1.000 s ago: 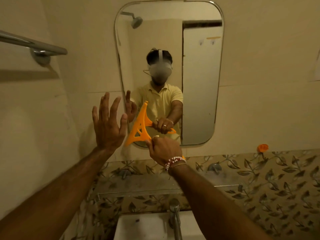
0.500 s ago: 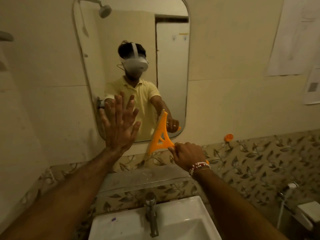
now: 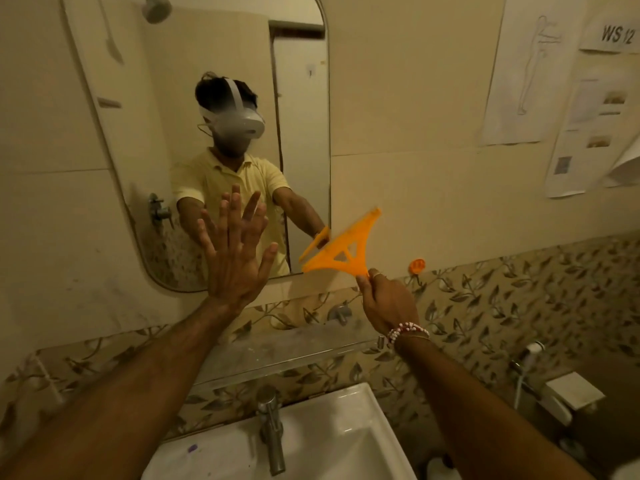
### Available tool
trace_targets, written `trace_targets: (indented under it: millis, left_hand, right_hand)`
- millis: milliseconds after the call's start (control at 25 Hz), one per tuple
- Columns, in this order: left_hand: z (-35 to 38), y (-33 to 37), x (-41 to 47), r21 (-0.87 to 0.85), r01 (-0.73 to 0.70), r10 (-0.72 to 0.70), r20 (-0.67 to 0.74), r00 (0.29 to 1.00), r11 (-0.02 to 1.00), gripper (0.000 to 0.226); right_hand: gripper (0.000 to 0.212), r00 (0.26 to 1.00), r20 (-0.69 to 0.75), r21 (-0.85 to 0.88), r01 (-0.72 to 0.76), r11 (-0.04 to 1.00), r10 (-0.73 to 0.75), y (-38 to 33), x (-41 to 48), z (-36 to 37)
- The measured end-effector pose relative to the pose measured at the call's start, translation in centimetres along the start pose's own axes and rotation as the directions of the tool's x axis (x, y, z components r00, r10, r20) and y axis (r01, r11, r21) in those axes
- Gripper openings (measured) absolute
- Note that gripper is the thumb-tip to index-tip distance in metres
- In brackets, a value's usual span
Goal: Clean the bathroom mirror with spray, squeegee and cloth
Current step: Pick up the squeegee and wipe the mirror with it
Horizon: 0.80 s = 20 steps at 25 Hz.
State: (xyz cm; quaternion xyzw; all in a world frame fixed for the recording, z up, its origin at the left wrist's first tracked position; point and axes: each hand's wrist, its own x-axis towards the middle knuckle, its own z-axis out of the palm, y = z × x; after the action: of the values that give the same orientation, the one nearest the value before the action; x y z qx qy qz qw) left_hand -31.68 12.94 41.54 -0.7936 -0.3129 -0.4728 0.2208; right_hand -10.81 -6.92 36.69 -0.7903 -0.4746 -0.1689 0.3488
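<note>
The rounded wall mirror [image 3: 145, 140] hangs above the basin and reflects a person in a yellow shirt. My left hand [image 3: 235, 258] is raised flat with spread fingers at the mirror's lower part, holding nothing. My right hand [image 3: 388, 299] grips the handle of an orange squeegee [image 3: 343, 251]. The squeegee's blade is tilted and sits just past the mirror's lower right corner, over the plain wall. No spray bottle or cloth is visible.
A glass shelf [image 3: 277, 348] runs below the mirror, above a white basin [image 3: 332, 431] with a metal tap [image 3: 272, 427]. An orange hook [image 3: 417, 265] is stuck to the wall at right. Paper sheets [image 3: 568, 98] hang at the upper right. A hand sprayer [image 3: 530, 358] hangs at the lower right.
My right hand has carried the squeegee rightwards off the mirror's lower edge onto the wall, tilting the blade. My left hand has stayed flat against the mirror. The view shifted right.
</note>
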Motion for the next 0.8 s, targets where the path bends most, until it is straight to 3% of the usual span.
trace_targets:
  millis: [160, 280, 440, 800]
  left_hand:
    - [2.0, 3.4, -0.2, -0.136, -0.040, 0.039, -0.009, 0.999, 0.990, 0.073]
    - [3.8, 6.0, -0.7, -0.257, -0.064, 0.069, 0.012, 0.998, 0.964, 0.071]
    - [5.4, 11.0, -1.5, -0.418, -0.072, 0.102, 0.048, 0.994, 0.905, 0.070]
    - [7.9, 26.0, -5.3, -0.644, -0.123, 0.277, 0.143, 0.950, 0.755, 0.068]
  right_hand:
    - [0.023, 0.975, -0.070, 0.437, -0.162, 0.885, 0.212, 0.0, -0.4, 0.7]
    - [0.021, 0.928, -0.060, 0.619, -0.254, 0.743, 0.367, 0.4, -1.2, 1.3]
    - [0.024, 0.842, -0.070, 0.682, -0.350, 0.642, 0.534, 1.9, -2.7, 0.7]
    - [0.026, 0.681, -0.143, 0.645, -0.486, 0.589, 0.718, 9.5, -7.9, -4.5]
